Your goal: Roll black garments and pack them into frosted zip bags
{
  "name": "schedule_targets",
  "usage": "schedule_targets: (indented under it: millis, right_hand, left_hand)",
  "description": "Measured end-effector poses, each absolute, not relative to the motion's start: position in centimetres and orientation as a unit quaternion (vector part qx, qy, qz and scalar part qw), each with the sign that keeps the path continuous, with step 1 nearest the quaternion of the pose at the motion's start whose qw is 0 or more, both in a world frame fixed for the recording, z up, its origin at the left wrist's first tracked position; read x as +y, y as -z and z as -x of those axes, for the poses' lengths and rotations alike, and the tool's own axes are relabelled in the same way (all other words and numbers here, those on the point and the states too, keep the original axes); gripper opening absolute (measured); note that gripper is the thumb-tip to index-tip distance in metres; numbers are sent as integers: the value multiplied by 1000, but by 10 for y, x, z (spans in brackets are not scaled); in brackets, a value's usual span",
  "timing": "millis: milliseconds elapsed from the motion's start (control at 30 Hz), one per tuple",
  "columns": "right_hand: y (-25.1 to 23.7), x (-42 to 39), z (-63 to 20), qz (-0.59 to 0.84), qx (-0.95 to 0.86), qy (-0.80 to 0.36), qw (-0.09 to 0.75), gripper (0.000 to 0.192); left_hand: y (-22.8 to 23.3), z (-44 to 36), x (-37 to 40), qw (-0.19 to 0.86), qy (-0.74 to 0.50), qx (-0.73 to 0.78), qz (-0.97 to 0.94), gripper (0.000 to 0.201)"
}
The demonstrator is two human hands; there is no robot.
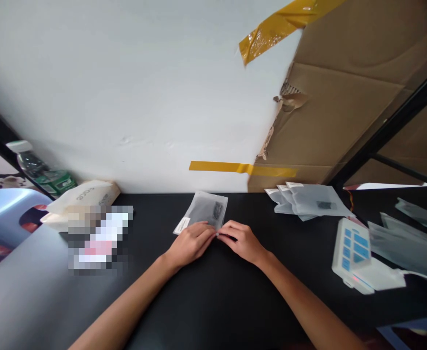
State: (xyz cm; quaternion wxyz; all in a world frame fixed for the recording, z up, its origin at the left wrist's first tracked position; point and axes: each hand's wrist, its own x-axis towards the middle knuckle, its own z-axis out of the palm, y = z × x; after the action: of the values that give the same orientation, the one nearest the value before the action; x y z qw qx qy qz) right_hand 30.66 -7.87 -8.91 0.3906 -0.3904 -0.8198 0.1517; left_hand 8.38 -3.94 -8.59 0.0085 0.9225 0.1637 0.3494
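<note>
wide black table (213,301) fills the view, smooth and matte, running up to a white wall with a torn cardboard sheet (344,112) taped on by yellow tape (242,168). off at the right edge, a loose spread of frosted plastic bags (406,243), then a fanned stack of small pouches (308,200) near the wall, and a white device with blue buttons (355,255) just beside them. far left, a cream paper bag (84,197) and a capped water bottle (40,170) behind it.

now the middle: one small frosted zip pouch (206,210) lies flat on the table near the wall, dark contents showing through, a white label at its near left corner. it looks light, thin and floppy, slick film that would likely slide on this surface; best held by pinching its near edge, where the seal seems to run. left hand (189,243) is curled, fingertips pressed on that near edge. right hand (243,240) is likewise curled, pinching the same edge at its right corner, the two hands almost touching.
</note>
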Motion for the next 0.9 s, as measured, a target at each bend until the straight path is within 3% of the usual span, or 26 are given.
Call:
schedule_targets:
  millis: [100, 233, 467, 633, 900]
  right_hand:
    - [89, -81, -304, 390, -820, -119, 401, 20]
    - [87, -83, -303, 405, -844, -54, 348, 25]
    - [81, -69, -324, 428, -847, 11, 315, 34]
    - [89, -46, -365, 515, -783, 12, 347, 32]
    - [82, -49, -375, 557, -773, 54, 299, 23]
  left_hand:
    - [83, -86, -43, -5, -346, 174, -922, 19]
    - [84, -86, -45, 7, -334, 183, -925, 22]
    - [77, -87, -56, 93, -430, 190, -878, 26]
    - [63, -94, -68, 129, -499, 200, -833, 19]
    - [54, -97, -69, 134, -510, 226, -819, 13]
